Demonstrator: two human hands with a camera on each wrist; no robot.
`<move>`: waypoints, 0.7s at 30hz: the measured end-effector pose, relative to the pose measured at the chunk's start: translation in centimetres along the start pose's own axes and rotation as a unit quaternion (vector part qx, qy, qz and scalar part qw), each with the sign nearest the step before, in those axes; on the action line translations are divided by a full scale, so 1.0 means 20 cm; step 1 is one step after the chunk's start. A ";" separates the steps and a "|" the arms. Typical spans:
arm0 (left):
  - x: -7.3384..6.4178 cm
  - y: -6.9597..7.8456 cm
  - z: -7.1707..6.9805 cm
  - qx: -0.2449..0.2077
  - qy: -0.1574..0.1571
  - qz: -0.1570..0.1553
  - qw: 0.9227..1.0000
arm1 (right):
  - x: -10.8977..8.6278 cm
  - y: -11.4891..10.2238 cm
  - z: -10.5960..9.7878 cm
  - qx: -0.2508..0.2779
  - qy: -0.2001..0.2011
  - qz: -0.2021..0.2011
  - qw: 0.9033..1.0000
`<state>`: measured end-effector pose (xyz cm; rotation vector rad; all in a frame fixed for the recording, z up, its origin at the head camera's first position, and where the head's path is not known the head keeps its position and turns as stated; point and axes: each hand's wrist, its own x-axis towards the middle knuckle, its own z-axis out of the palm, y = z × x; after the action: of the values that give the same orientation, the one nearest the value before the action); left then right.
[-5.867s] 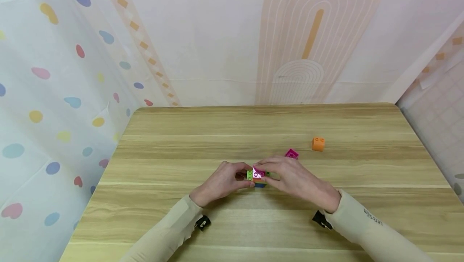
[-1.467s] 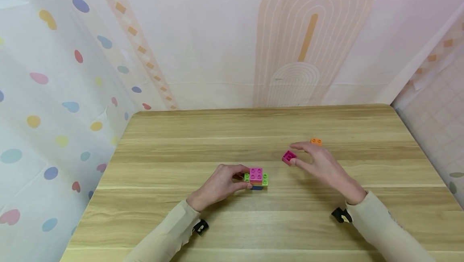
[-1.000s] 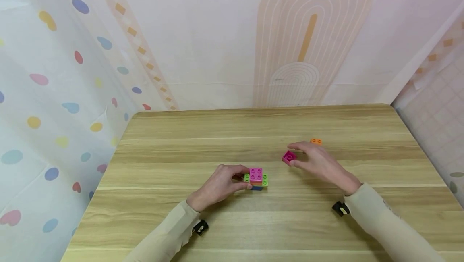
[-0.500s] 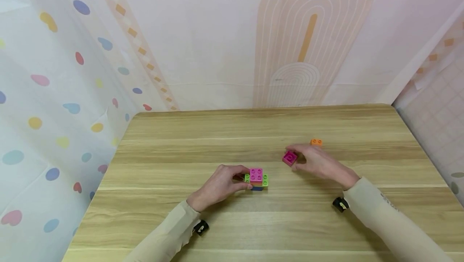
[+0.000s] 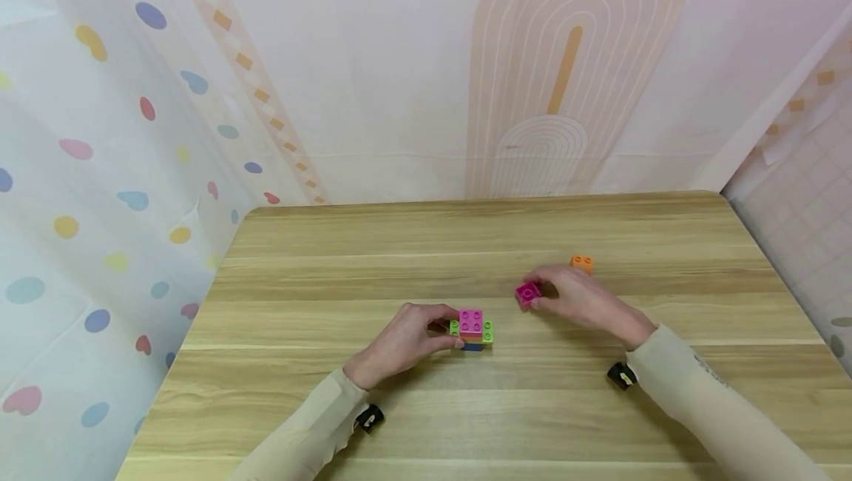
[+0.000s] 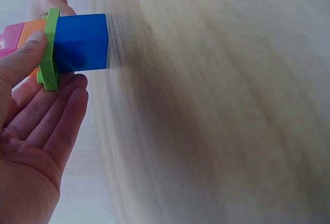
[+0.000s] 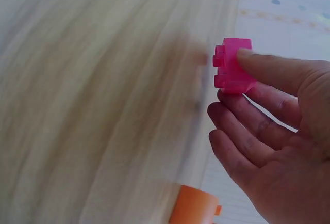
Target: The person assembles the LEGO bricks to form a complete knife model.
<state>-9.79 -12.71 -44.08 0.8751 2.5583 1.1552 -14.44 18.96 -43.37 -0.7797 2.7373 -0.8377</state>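
My left hand (image 5: pixel 407 340) grips the side of a stack of toy building bricks, thumb in front and fingers behind. The stack has a blue brick (image 6: pixel 82 43) at the bottom, then a green plate (image 6: pixel 50 53), an orange layer (image 6: pixel 32 28) and a pink brick (image 5: pixel 470 321) on top. To the right, my right hand (image 5: pixel 579 297) pinches a magenta brick (image 5: pixel 528 294) between thumb and fingers. That brick is upside down, its hollow underside facing up; in the right wrist view its studs point toward the table.
An orange brick (image 5: pixel 582 264) with a rounded side stands behind my right hand. The wooden table (image 5: pixel 333 259) runs back to a patterned curtain (image 5: pixel 399 96). Black wrist devices hang below both sleeves.
The pink brick now sits on top of the stack. My right hand has gone from the stack to the magenta brick, closed on it and shifted it slightly left. My left hand stays put.
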 end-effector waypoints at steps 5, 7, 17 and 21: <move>0.00 0.00 0.00 0.003 0.001 0.003 1.000 | -0.02 -0.05 -0.01 -0.001 0.017 -0.001 1.000; 0.00 -0.01 0.00 0.005 0.001 0.003 1.000 | -0.03 -0.07 -0.02 0.002 0.024 -0.004 1.000; 0.01 -0.01 -0.01 0.012 -0.001 0.003 1.000 | -0.07 -0.14 -0.05 0.046 0.060 -0.027 0.997; 0.02 -0.01 -0.01 0.014 -0.001 0.005 1.000 | -0.08 -0.17 -0.06 0.080 0.067 -0.019 0.994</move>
<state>-10.28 -12.73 -44.14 0.8953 2.5784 1.1223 -11.90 17.97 -40.40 -0.7723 2.7324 -1.1404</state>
